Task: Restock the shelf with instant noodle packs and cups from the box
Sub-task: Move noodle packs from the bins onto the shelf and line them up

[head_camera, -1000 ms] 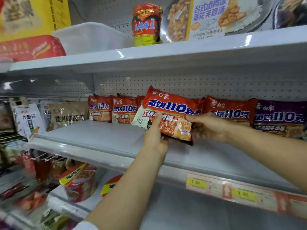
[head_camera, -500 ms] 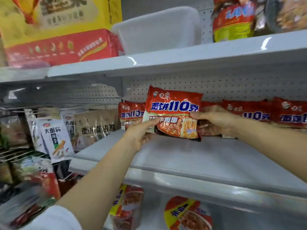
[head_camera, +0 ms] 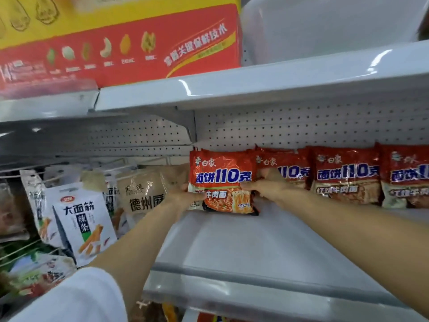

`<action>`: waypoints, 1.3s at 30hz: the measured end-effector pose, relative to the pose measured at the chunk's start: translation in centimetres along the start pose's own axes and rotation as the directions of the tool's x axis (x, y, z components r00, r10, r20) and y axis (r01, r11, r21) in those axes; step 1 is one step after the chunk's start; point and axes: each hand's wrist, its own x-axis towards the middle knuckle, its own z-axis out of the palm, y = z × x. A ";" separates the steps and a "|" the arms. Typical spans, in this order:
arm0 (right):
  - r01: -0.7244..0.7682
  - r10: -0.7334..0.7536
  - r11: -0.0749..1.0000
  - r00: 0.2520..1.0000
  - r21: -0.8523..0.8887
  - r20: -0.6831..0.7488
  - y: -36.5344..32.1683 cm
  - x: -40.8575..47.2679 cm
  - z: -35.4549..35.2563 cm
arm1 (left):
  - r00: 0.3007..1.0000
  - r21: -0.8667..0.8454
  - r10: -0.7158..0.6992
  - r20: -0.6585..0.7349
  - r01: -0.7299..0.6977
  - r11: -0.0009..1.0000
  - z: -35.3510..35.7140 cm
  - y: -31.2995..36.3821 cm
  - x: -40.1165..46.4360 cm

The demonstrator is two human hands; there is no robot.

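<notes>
A red instant noodle pack (head_camera: 222,180) with blue "110" lettering stands upright at the far left end of the white shelf (head_camera: 243,247), against the pegboard back. My left hand (head_camera: 183,196) holds its lower left edge. My right hand (head_camera: 267,185) grips its right edge with the thumb on the front. Behind and to the right, a row of matching red packs (head_camera: 346,175) stands along the back of the same shelf.
A red and yellow carton (head_camera: 120,43) and a white plastic tub (head_camera: 325,26) sit on the shelf above. Left of the shelf hang snack bags, among them a white bag with fried-stick pictures (head_camera: 83,221) and a beige bag (head_camera: 144,194). The shelf's front half is bare.
The pack has moved left and back to the shelf's left end, now resting on the shelf. The camera has swung left and closer; both hands stay on the pack.
</notes>
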 end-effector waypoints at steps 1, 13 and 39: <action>-0.015 0.015 1.000 1.000 -0.004 -0.011 0.1 0.6 0.8 | 1.000 0.015 0.003 -0.020 -0.003 1.000 -0.2 -0.2 0.8; -0.041 0.040 0.999 0.993 -0.006 -0.111 0.1 4.1 3.8 | 0.995 0.070 0.087 -0.051 -0.083 0.994 -0.1 -1.3 5.5; -0.054 0.009 0.981 0.973 -0.186 -0.233 0.3 4.9 5.2 | 0.971 0.496 0.214 -0.104 -0.136 0.858 0.1 -1.5 6.2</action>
